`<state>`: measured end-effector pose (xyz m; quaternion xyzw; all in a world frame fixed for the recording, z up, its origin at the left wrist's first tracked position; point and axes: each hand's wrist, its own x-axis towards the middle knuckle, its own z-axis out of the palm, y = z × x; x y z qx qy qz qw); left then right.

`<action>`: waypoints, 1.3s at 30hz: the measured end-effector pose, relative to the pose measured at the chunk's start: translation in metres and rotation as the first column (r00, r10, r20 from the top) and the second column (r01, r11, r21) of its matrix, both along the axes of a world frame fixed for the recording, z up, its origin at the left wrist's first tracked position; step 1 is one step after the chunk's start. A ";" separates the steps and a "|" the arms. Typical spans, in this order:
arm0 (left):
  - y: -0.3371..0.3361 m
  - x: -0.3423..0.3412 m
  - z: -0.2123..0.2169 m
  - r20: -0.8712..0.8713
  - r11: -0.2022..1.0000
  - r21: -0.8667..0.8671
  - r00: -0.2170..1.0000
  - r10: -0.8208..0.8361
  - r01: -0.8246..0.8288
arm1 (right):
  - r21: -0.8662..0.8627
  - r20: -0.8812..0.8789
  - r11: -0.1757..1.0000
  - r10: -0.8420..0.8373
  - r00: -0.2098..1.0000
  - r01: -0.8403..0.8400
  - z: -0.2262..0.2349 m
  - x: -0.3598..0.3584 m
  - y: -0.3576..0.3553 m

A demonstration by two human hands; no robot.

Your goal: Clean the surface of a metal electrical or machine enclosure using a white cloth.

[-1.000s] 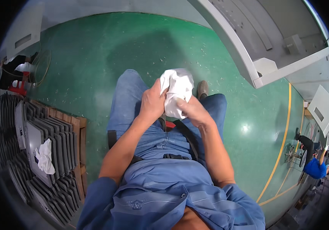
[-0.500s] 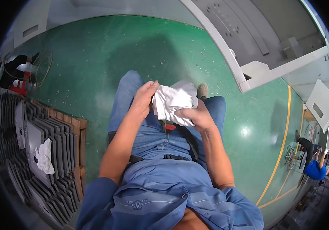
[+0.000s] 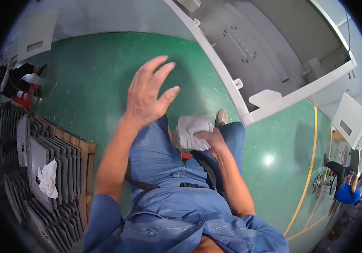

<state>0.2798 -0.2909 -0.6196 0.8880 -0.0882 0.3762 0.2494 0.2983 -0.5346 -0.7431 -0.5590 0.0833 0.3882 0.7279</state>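
Observation:
My right hand (image 3: 211, 141) grips a bunched white cloth (image 3: 191, 130) above my lap, between my knees. The thumb lies over the folds; the fingers behind them are hidden. My left hand (image 3: 149, 90) is raised and reaches forward over the green floor, holding nothing, with thumb and fingers apart. Ahead and to the right stands a large pale grey metal cabinet shell (image 3: 248, 116), its open side toward me. Small white tabs stick out along its near edge. Neither hand touches it.
At left, stacked dark grey panels (image 3: 58, 168) stand on a wooden pallet (image 3: 89, 156), with another white cloth (image 3: 48, 181) on them. A co-worker in blue (image 3: 347, 193) is far right near white panels (image 3: 349, 121). Another person (image 3: 18, 78) is far left by a red stool (image 3: 22, 100).
My left hand has let go of the cloth and moved up and forward, spreading its fingers. The right hand keeps the cloth. The cabinet now appears nearer and further left in view.

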 end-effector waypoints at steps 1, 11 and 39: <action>0.000 0.013 0.025 0.077 0.984 0.165 0.993 -0.085 0.072 | -0.029 -0.014 0.999 0.027 1.000 -0.027 -0.007 -0.002 -0.002; 0.001 0.082 0.075 -0.038 0.769 0.555 0.933 -0.358 0.318 | 0.069 -0.122 0.996 0.066 0.990 -0.058 -0.032 -0.023 -0.011; -0.040 0.079 0.065 0.061 0.759 0.619 0.975 0.212 -0.203 | 0.149 -0.125 0.986 -0.063 0.990 0.081 -0.050 -0.017 -0.011</action>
